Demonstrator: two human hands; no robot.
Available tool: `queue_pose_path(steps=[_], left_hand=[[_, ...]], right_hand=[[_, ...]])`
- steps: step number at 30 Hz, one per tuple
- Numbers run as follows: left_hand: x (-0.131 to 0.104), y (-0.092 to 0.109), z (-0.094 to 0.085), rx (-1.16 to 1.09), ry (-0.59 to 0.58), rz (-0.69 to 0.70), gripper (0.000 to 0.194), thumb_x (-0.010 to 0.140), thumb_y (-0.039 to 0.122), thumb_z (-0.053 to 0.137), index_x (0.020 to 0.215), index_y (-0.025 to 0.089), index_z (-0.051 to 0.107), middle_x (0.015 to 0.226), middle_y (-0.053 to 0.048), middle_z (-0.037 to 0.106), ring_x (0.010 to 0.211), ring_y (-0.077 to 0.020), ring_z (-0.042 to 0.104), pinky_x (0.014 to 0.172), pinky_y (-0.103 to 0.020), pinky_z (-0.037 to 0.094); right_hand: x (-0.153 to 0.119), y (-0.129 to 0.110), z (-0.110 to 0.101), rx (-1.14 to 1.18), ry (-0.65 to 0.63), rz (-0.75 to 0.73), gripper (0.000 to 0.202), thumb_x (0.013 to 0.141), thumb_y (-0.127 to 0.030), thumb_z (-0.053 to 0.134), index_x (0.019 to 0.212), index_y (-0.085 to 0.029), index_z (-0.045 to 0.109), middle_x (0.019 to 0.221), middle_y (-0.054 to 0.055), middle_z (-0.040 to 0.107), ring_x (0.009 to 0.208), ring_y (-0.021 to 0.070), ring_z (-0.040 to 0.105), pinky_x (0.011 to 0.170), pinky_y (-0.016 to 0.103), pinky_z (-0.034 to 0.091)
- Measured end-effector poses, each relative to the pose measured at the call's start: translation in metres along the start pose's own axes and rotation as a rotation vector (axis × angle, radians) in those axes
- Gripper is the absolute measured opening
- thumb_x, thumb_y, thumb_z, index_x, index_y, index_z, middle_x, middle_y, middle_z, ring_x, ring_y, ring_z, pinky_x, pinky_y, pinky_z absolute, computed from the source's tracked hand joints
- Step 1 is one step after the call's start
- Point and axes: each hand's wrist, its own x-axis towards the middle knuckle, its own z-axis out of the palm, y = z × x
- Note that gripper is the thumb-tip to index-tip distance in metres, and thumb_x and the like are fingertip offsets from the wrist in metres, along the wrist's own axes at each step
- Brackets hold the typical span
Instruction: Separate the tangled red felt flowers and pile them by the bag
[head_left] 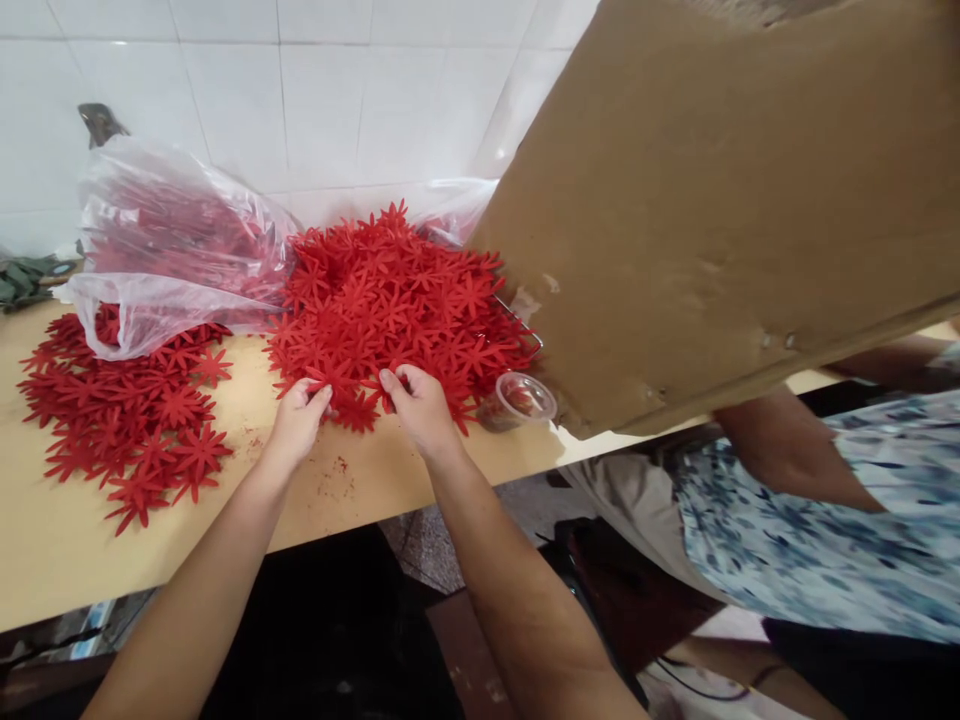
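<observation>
At the near edge of a large heap of red flower-shaped cutouts (pixel 375 290), my two hands work close together. My left hand (pixel 296 418) is closed in a pinch, with a red petal piece showing at the thumb and fingertip. A short way to the right, my right hand (pixel 420 405) also pinches a red flower cutout between thumb and bent forefinger. Whether both hold the same cutout cannot be made out against the heap. A clear plastic cup (pixel 525 398) stands just right of my right hand.
A second pile of red flower cutouts (pixel 142 410) lies left on the wooden table (pixel 300 500), under a clear plastic bag (pixel 187 230) of red pieces. A large cardboard sheet (pixel 720 210) blocks the right side. Beyond it sits a person in a patterned top (pixel 810 520).
</observation>
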Motion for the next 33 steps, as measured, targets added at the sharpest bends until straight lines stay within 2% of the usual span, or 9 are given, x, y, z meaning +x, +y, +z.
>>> queue_pose_path(steps=[5,10,15,20,23,25,27,30,33], left_hand=[[0.0,-0.006,-0.002,0.068,-0.043,0.023,0.016,0.073,0.027,0.054,0.062,0.017,0.047,0.049,0.005,0.047,0.047,-0.0073,0.043,0.048,-0.02,0.032],[0.002,-0.01,-0.005,0.05,-0.053,0.034,0.013,0.07,0.029,0.056,0.067,0.016,0.051,0.06,0.003,0.053,0.057,-0.0088,0.048,0.056,-0.022,0.038],[0.0,-0.006,-0.001,-0.036,-0.05,-0.01,0.02,0.064,0.024,0.06,0.08,0.017,0.05,0.067,0.002,0.059,0.059,-0.0098,0.054,0.057,-0.023,0.042],[0.0,-0.005,0.004,-0.034,-0.044,-0.057,0.022,0.069,0.024,0.057,0.089,0.016,0.051,0.074,-0.001,0.061,0.059,-0.0095,0.054,0.059,-0.023,0.044],[0.0,-0.008,0.002,0.066,0.04,0.051,0.033,0.071,0.02,0.056,0.103,0.015,0.053,0.095,-0.007,0.061,0.074,-0.011,0.056,0.07,-0.026,0.046],[-0.001,-0.009,0.0,0.211,0.117,0.19,0.035,0.07,0.019,0.057,0.105,0.016,0.056,0.108,-0.009,0.056,0.082,-0.0119,0.055,0.078,-0.028,0.045],[-0.004,-0.008,0.0,0.327,0.143,0.308,0.032,0.071,0.022,0.057,0.102,0.016,0.06,0.109,-0.009,0.054,0.083,-0.0125,0.054,0.081,-0.03,0.045],[-0.008,-0.005,0.005,0.311,0.033,0.346,0.027,0.074,0.029,0.057,0.097,0.017,0.063,0.101,-0.008,0.058,0.085,-0.0141,0.055,0.083,-0.031,0.044],[-0.013,-0.002,0.016,0.157,-0.054,0.243,0.027,0.069,0.034,0.062,0.09,0.016,0.063,0.094,-0.006,0.062,0.085,-0.0147,0.057,0.082,-0.029,0.044]], right_hand=[[0.004,0.008,0.007,0.157,-0.041,0.0,0.027,0.061,-0.035,0.062,0.079,-0.019,0.051,0.065,-0.003,0.056,0.056,0.0082,0.049,0.058,0.024,0.04],[0.001,0.004,0.006,0.063,-0.065,0.001,0.025,0.067,-0.039,0.059,0.061,-0.019,0.045,0.048,-0.006,0.045,0.044,0.0064,0.04,0.047,0.022,0.033],[-0.003,-0.008,0.006,-0.02,-0.032,-0.035,0.032,0.073,-0.043,0.053,0.056,-0.02,0.039,0.043,-0.007,0.041,0.04,0.0064,0.038,0.044,0.022,0.031],[0.001,-0.004,0.008,0.107,-0.003,-0.057,0.018,0.068,-0.036,0.055,0.069,-0.019,0.048,0.058,-0.004,0.052,0.053,0.0089,0.05,0.054,0.024,0.041],[0.002,-0.001,0.007,0.169,-0.003,-0.014,0.023,0.062,-0.032,0.058,0.08,-0.019,0.051,0.07,-0.001,0.058,0.058,0.0101,0.053,0.058,0.025,0.044],[0.0,-0.002,0.005,0.149,0.014,0.004,0.023,0.063,-0.033,0.058,0.079,-0.019,0.051,0.066,-0.002,0.057,0.054,0.0097,0.051,0.054,0.025,0.042],[-0.002,-0.004,0.003,0.1,0.027,-0.001,0.021,0.064,-0.035,0.058,0.074,-0.018,0.051,0.059,-0.003,0.053,0.05,0.009,0.047,0.05,0.024,0.039],[-0.007,-0.006,0.003,0.024,-0.01,-0.037,0.021,0.069,-0.039,0.056,0.067,-0.019,0.05,0.055,-0.003,0.051,0.049,0.0086,0.045,0.048,0.023,0.036],[-0.012,-0.006,0.005,-0.025,-0.048,-0.099,0.024,0.074,-0.04,0.053,0.065,-0.019,0.049,0.056,-0.003,0.051,0.051,0.0085,0.044,0.05,0.023,0.036]])
